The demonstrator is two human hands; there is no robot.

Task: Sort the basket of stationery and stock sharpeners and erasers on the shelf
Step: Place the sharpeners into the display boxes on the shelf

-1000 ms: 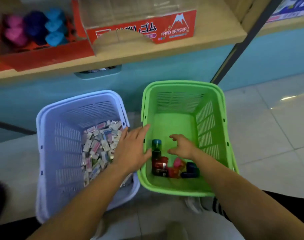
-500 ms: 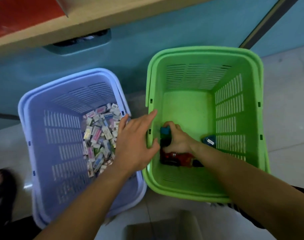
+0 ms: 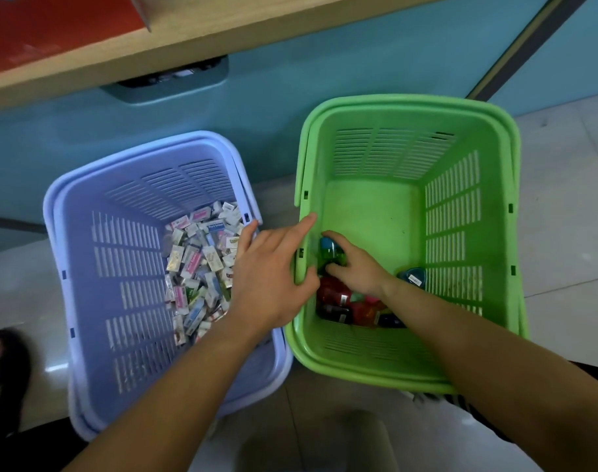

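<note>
Two baskets stand side by side on the floor. The lilac basket on the left holds several small wrapped erasers. In the green basket on the right lie several sharpeners, red, dark and blue, in the near left corner. My right hand is inside the green basket, fingers curled round a green sharpener with a blue cap. My left hand rests on the green basket's left rim, thumb hooked over it, fingers straight.
A wooden shelf edge with a red box runs across the top, above a teal panel. Tiled floor lies to the right of the green basket. A dark shoe sits at the left edge.
The view tilted down and closer to the baskets. My right hand dropped into the sharpener pile and closed round the blue-capped sharpener. My left hand stayed on the green rim.
</note>
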